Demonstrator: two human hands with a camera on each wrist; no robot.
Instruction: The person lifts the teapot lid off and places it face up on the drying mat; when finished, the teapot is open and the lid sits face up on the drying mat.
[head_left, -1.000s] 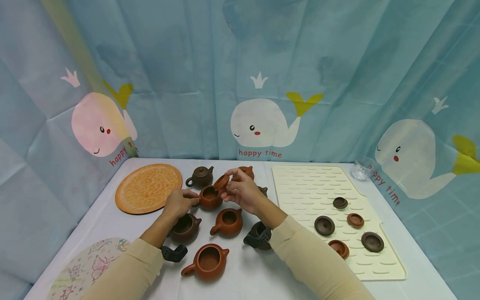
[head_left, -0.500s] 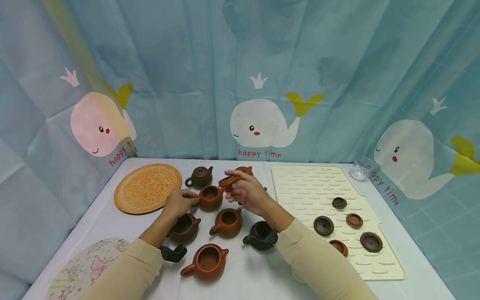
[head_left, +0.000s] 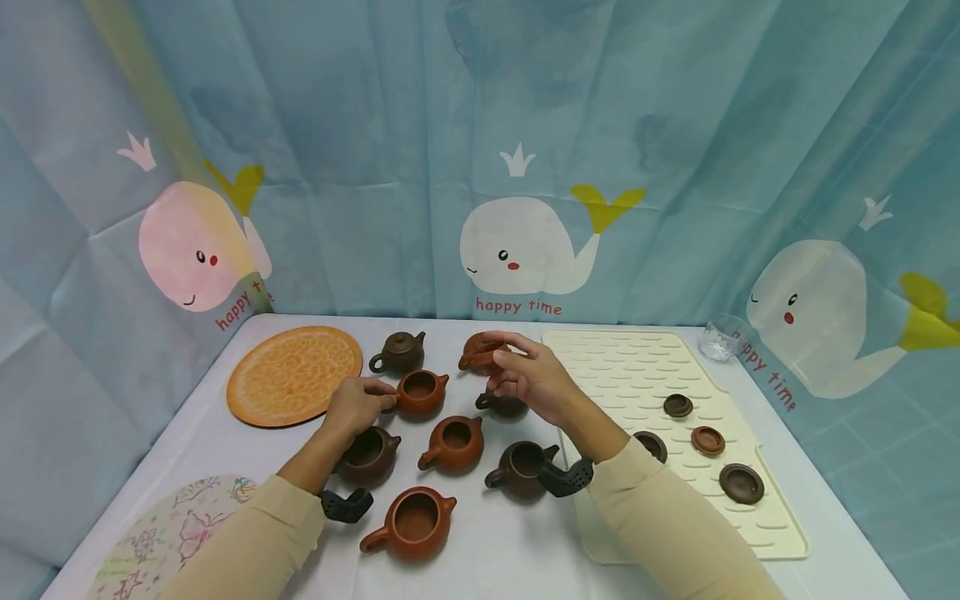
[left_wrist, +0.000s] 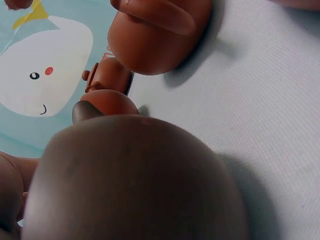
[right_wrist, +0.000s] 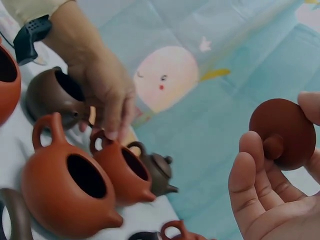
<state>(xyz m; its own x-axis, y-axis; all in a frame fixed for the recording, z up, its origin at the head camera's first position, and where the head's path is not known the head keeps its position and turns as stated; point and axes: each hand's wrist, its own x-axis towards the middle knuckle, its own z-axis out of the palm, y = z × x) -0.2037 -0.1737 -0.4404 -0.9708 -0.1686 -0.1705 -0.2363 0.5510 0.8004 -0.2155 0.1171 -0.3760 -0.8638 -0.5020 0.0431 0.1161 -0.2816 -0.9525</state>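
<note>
My left hand pinches the handle of a small lidless reddish-brown teapot, which stands upright on the table. In the right wrist view, my right hand holds a reddish teapot lid by its edge and knob, raised in the air. From the head view, that hand is to the right of the gripped pot and overlaps a lidded reddish teapot at the back. A dark lidless teapot sits below the right hand. The left wrist view is mostly filled by a brown teapot, close under the left wrist.
More lidless teapots stand in front: a brown one, two reddish ones and a dark one. A lidded dark teapot is behind. Several lids lie on the cream mat. A round orange mat and a glass flank them.
My right hand has lifted the lid off the reddish teapot's opening and carried it to the right. The left hand has stayed on that pot's handle.
</note>
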